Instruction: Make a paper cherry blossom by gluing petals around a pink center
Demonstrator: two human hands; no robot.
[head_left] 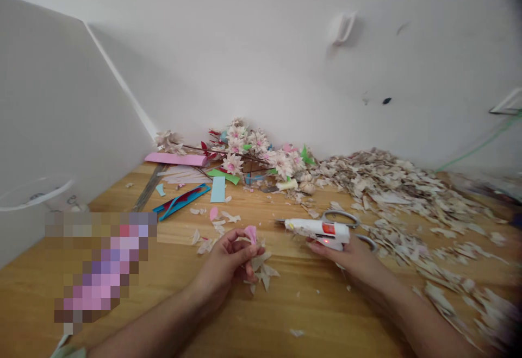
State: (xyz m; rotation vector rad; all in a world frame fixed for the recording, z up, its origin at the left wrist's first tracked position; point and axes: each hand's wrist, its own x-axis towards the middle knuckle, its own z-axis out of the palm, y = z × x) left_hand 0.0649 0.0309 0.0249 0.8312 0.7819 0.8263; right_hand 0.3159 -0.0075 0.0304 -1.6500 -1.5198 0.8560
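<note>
Between the fingertips of my left hand (234, 260) is a small pink paper piece (251, 234), pinched and pointing upward. Cream petals (267, 274) spread out beside and below those fingers; whether they are joined to the pink piece I cannot tell. My right hand (359, 260) grips a white glue gun (314, 230), its nozzle turned to the left and a small red light glowing on its side. The glue gun partly covers grey-handled scissors (346, 217) lying on the table. Loose petals (206, 244) lie just left of my left hand.
Cream-and-pink flowers on stems (248, 149) lie along the wall. A large heap of dry petals (379, 179) spreads over the right side. Pink paper (176, 159), a blue strip (181, 201), thin wires (150, 187) and a clear plastic cup (61, 187) are at the left.
</note>
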